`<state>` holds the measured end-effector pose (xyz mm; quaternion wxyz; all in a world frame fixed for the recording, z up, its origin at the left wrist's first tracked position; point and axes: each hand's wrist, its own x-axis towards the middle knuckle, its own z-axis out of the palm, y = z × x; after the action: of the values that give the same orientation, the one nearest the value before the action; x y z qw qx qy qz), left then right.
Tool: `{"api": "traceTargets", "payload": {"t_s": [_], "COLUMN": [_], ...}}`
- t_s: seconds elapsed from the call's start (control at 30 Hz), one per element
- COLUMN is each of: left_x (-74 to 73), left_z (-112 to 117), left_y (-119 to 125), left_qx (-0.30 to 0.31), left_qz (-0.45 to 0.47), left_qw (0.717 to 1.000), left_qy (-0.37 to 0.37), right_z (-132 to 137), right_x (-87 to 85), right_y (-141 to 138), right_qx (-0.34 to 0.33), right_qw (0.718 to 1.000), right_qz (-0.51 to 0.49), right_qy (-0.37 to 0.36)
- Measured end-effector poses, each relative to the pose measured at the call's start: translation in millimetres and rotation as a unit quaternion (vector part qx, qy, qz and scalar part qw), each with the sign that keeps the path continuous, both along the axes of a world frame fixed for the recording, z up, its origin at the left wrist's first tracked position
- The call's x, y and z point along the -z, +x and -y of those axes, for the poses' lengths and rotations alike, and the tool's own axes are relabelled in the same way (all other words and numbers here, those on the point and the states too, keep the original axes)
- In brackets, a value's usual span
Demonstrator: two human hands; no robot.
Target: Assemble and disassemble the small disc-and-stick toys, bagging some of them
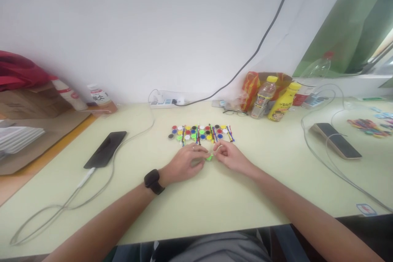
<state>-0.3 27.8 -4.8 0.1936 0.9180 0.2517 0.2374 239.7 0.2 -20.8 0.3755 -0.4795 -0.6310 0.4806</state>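
My left hand (186,163) and my right hand (231,156) meet at the middle of the pale table (215,196), fingers pinched together on a small green piece (209,156) between them. Just beyond the fingertips lies a row of small coloured round caps and thin coloured sticks (201,132). A black watch (153,181) sits on my left wrist. Exactly which hand grips the green piece is hard to make out.
A black phone (106,149) with a white cable lies at the left. A second phone (336,140) with a cable lies at the right. Bottles (278,100) and a snack bag stand at the back right, a power strip (167,100) by the wall, cardboard (33,102) at far left.
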Motion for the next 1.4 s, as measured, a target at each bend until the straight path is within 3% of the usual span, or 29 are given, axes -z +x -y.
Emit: {"api": "traceTargets", "payload": {"t_s": [0.3, 0.37, 0.53, 0.63, 0.73, 0.87, 1.1, 1.23, 1.4], "left_x": [-2.0, -3.7, -3.1, -2.2, -1.7, -0.5, 0.6, 4.5, 13.4], "left_z": [2.8, 1.1, -8.9, -11.5, -11.6, -13.3, -18.1, -20.4, -23.7], "left_y": [1.2, -0.5, -6.0, -6.3, -5.0, -3.9, -6.6, -8.6, -10.3], "left_qx": [-0.026, -0.037, -0.145, -0.154, -0.153, -0.160, -0.195, -0.190, -0.166], "left_qz": [-0.003, 0.037, 0.163, 0.179, 0.188, 0.208, 0.216, 0.219, 0.243], "left_qw": [0.999, 0.996, 0.967, 0.961, 0.961, 0.957, 0.950, 0.948, 0.948], "left_qy": [-0.028, -0.065, -0.132, -0.142, -0.136, -0.120, -0.112, -0.129, -0.119], "right_z": [4.0, 5.4, 7.6, 6.0, 2.0, -5.6, -30.2, -43.2, -44.1], "right_x": [-0.8, -2.8, -11.6, -15.9, -19.0, -22.0, -14.9, 1.3, 11.5], "right_y": [-0.4, 1.2, 5.1, 6.2, 10.4, 25.1, 66.3, 81.6, 76.7], "right_qx": [0.010, 0.023, 0.078, 0.080, 0.072, 0.143, 0.235, 0.228, 0.215], "right_qw": [0.995, 0.989, 0.973, 0.978, 0.993, 0.986, 0.952, 0.935, 0.915], "right_qz": [0.080, 0.116, 0.174, 0.147, 0.054, 0.007, 0.122, 0.208, 0.299], "right_qy": [0.065, 0.085, 0.129, 0.123, 0.079, 0.089, 0.153, 0.176, 0.161]}}
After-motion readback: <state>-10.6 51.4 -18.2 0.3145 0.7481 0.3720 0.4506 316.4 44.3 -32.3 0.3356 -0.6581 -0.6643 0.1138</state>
